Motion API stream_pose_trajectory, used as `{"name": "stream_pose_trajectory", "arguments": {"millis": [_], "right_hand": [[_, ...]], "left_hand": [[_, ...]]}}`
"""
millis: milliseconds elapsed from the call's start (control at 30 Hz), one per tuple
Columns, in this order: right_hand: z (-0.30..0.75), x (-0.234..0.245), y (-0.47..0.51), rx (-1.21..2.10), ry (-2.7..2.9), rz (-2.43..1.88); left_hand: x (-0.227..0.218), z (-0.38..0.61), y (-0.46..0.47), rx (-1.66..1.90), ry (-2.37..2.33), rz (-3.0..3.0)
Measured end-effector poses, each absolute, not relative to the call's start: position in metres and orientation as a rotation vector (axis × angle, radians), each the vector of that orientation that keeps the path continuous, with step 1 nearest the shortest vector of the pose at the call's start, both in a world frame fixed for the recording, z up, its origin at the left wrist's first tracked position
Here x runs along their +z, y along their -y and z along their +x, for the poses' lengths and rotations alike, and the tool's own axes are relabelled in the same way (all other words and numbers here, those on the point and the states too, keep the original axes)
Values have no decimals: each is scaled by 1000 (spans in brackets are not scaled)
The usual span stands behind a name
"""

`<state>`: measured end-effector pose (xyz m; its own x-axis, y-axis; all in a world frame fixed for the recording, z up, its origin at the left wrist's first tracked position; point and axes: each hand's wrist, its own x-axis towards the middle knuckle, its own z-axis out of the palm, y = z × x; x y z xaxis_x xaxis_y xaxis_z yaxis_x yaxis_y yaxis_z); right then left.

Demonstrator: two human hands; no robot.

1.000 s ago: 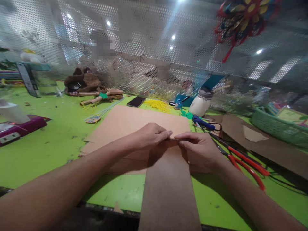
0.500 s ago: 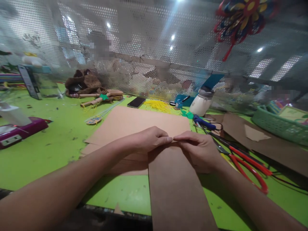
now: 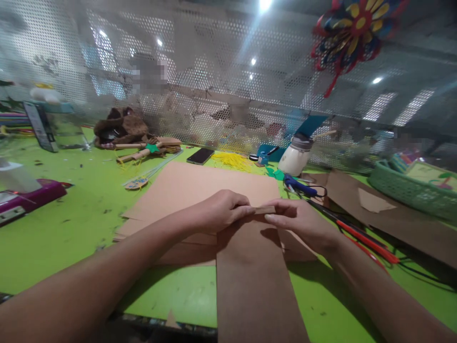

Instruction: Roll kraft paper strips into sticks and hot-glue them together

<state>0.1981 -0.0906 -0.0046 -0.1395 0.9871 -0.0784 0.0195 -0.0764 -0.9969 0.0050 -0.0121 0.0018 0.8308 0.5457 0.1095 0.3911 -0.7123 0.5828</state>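
Note:
A long brown paper strip (image 3: 255,281) runs from the bottom of the head view up to both hands, and its far end is folded or rolled into a narrow edge. My left hand (image 3: 228,209) pinches the left part of that edge between thumb and fingers. At the right part, my right hand (image 3: 296,219) pinches the same edge, its thumb below and fingers above. A short stretch of the edge shows between the two hands. Beneath them lies a stack of light brown paper sheets (image 3: 200,183) on the green table (image 3: 178,290).
To the right are red-handled scissors (image 3: 367,240), a blue glue gun (image 3: 300,186), brown cardboard (image 3: 350,195) and a green basket (image 3: 407,190). Behind the stack lie a phone (image 3: 200,156), yellow shreds (image 3: 232,161) and a white jar (image 3: 294,157). A purple power strip (image 3: 46,193) sits at left.
My right hand has shifted a little right, away from the left fingertips, and the folded edge now shows between them. The left hand keeps its pinch. The camera view has shifted slightly.

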Motion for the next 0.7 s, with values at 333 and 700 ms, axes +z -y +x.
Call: {"name": "stream_pose_trajectory", "arguments": {"millis": [333, 700], "right_hand": [[204, -10, 87, 1082, 1413, -1154], [198, -6, 91, 942, 1432, -1166]], "left_hand": [[6, 2, 14, 583, -579, 2634], [6, 1, 10, 627, -578, 2703]]}}
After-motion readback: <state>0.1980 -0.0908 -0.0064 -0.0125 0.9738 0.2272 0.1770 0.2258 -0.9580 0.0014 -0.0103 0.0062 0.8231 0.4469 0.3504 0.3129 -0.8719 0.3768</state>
